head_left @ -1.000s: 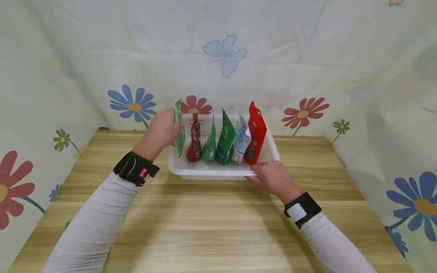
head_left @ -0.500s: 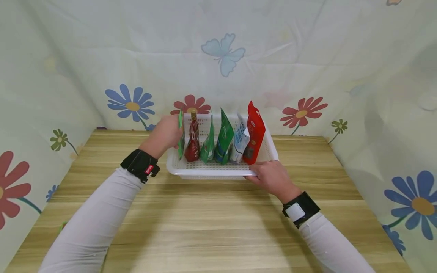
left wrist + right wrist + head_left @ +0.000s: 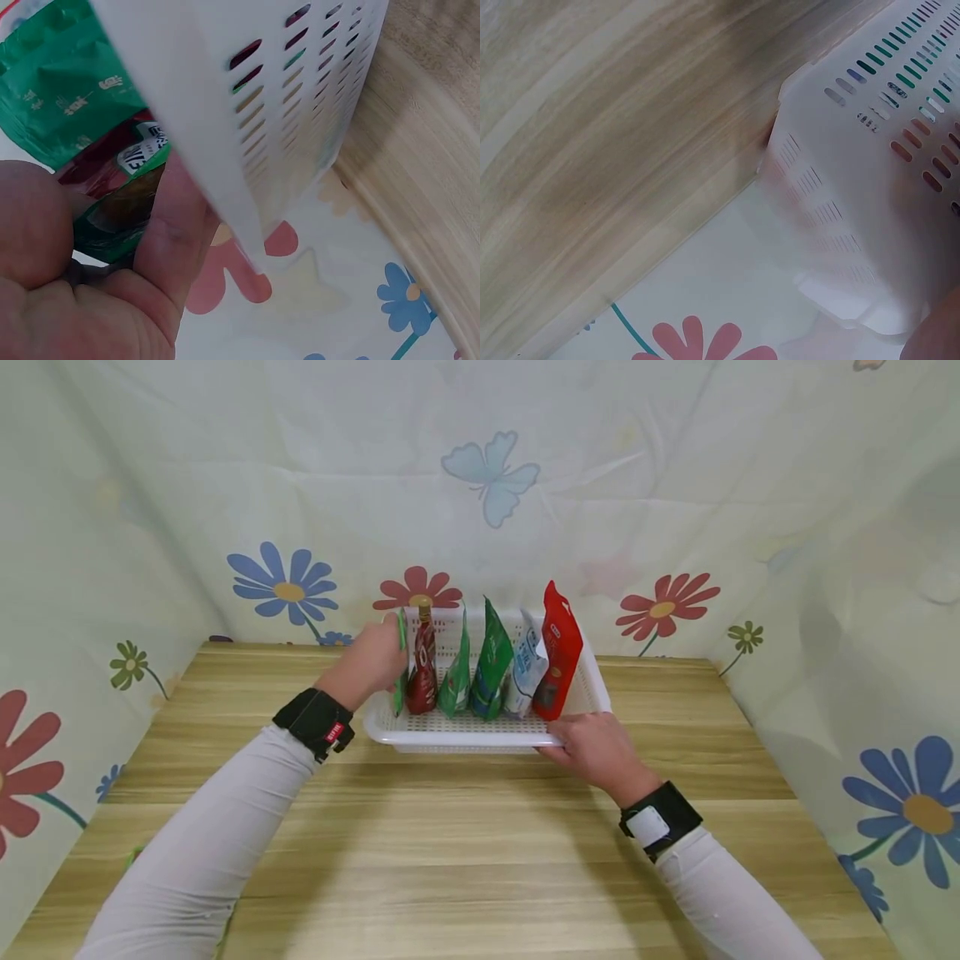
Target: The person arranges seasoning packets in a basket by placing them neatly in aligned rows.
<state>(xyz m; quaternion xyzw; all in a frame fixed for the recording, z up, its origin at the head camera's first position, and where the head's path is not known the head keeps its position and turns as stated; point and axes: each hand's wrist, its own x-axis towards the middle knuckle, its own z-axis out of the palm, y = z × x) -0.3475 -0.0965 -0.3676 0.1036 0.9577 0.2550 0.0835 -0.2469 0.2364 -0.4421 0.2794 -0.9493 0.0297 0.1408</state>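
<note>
My left hand (image 3: pixel 369 660) pinches a thin green packet (image 3: pixel 400 689) inside the left end of a white perforated plastic basket (image 3: pixel 465 740). In the left wrist view, thumb and fingers close on this packet (image 3: pixel 124 217), beside the basket wall (image 3: pixel 187 105). A dark red spouted pouch (image 3: pixel 423 672) with a gold cap stands right next to it. Further right stand a green pouch (image 3: pixel 455 681), a taller green pouch (image 3: pixel 491 664), a white and blue pouch (image 3: pixel 527 668) and a red bag (image 3: pixel 558 647). My right hand (image 3: pixel 600 752) grips the basket's front rim near its right corner.
The basket stands toward the back of a wood-grain table (image 3: pixel 480 843), close to a flower-printed curtain (image 3: pixel 480 410). Curtains also rise on both sides. A sliver of something green (image 3: pixel 135 857) peeks out beside the left sleeve.
My left hand has moved slightly right and down, bringing the green packet lower into the basket and nearer the dark red pouch. The right hand stays on the rim.
</note>
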